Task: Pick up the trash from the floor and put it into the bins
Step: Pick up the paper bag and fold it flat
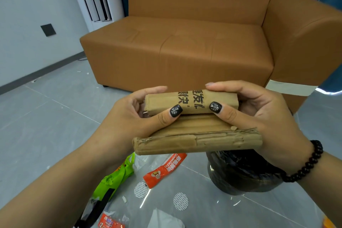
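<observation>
**Folding cardboard over the bin**

Holding a piece of folded cardboard (196, 135) in mid-air, between the left hand (133, 116) and the right hand (259, 114), above and just in front of the black-lined bin (240, 174). Left hand grasping the left end, thumb pressed on the rolled upper fold, fingers wrapped behind. Right hand grasping the right end the same way, thumb on the printed face, fingers curled over the top. Beaded bracelet (303, 164) on the right wrist.

Judged light and fairly stiff: corrugated board, creased and dented, with ragged torn edges along the lower fold. Likely springy, wanting to unroll once let go, so best kept pinched at both ends across the fold, thumbs on top, until directly over the bin's mouth. Not fragile, not slippery; dry paper surface giving good grip. Possibly too long to drop in flat, so better tipped end-first.

Still lying on the grey floor (46, 113): a green wrapper (112, 179), an orange-red wrapper (164, 169), and clear plastic film (185, 200) with round white stickers. All thin, limp and light; the film probably slick, calling for a pinch at an edge or a scrunch. Brown sofa (185, 48) behind.
</observation>
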`<move>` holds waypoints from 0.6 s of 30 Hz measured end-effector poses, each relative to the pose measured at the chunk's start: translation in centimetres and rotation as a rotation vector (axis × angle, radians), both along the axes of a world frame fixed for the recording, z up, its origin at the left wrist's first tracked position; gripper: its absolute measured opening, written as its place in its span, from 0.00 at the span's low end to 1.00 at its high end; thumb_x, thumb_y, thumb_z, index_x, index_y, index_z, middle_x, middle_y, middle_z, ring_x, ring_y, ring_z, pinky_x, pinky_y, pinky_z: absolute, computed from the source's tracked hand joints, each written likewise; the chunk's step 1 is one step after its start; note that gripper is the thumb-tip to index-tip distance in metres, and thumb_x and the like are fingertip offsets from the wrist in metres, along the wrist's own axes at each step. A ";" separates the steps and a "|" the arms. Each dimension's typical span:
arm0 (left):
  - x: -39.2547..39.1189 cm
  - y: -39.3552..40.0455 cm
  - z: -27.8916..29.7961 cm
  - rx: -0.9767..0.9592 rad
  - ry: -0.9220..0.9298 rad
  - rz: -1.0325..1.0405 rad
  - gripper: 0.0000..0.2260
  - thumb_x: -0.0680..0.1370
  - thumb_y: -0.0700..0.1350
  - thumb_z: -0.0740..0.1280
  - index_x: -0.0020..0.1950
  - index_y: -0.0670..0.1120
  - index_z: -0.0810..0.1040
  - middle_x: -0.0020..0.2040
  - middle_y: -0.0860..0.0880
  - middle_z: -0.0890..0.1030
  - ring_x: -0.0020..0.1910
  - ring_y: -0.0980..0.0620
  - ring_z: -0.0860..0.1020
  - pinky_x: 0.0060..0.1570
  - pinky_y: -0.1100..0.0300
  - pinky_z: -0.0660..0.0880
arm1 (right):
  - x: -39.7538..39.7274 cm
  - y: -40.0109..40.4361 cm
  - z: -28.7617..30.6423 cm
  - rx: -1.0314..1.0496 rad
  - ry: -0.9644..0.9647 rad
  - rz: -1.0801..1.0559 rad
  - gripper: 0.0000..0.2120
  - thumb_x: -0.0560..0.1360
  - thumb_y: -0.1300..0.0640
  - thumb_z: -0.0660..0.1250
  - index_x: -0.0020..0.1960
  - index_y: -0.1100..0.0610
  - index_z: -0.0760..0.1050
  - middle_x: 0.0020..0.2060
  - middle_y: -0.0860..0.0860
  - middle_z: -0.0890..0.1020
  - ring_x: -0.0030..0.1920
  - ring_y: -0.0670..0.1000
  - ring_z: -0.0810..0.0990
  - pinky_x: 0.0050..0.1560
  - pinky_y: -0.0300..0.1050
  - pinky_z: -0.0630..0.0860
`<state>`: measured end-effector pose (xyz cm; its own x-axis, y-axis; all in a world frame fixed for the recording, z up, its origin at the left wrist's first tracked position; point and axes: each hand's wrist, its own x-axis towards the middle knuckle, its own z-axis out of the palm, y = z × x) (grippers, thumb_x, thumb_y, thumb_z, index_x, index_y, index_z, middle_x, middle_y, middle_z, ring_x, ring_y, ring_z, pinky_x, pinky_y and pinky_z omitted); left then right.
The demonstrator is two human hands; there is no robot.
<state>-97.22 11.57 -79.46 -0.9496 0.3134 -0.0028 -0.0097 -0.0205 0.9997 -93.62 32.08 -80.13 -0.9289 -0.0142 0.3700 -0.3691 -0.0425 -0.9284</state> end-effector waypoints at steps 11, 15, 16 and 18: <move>0.3 -0.3 -0.8 -0.045 -0.276 -0.185 0.18 0.71 0.53 0.66 0.53 0.45 0.84 0.50 0.44 0.85 0.49 0.45 0.84 0.48 0.56 0.80 | -0.3 0.2 -0.7 0.318 0.140 -0.001 0.14 0.66 0.70 0.69 0.48 0.58 0.81 0.50 0.53 0.82 0.57 0.54 0.79 0.51 0.47 0.80; 0.4 -0.3 -0.9 0.004 -0.244 -0.111 0.18 0.69 0.51 0.68 0.53 0.42 0.82 0.48 0.43 0.85 0.43 0.47 0.85 0.39 0.58 0.82 | -0.3 0.0 -0.9 0.306 0.103 0.004 0.13 0.65 0.70 0.70 0.47 0.58 0.81 0.51 0.54 0.82 0.56 0.54 0.80 0.50 0.48 0.81; 0.4 -0.3 -1.0 0.011 -0.231 -0.080 0.17 0.69 0.51 0.69 0.52 0.42 0.81 0.47 0.43 0.85 0.41 0.48 0.84 0.37 0.58 0.82 | -0.3 0.0 -0.8 0.275 0.071 0.016 0.13 0.64 0.70 0.71 0.46 0.58 0.81 0.51 0.54 0.82 0.56 0.53 0.80 0.50 0.46 0.81; 0.5 -0.2 -1.3 0.006 -0.186 -0.044 0.17 0.67 0.51 0.70 0.50 0.43 0.79 0.45 0.44 0.85 0.39 0.50 0.84 0.34 0.60 0.80 | -0.2 0.0 -0.4 0.229 0.008 0.016 0.11 0.66 0.67 0.75 0.47 0.58 0.82 0.50 0.53 0.83 0.54 0.51 0.81 0.49 0.41 0.80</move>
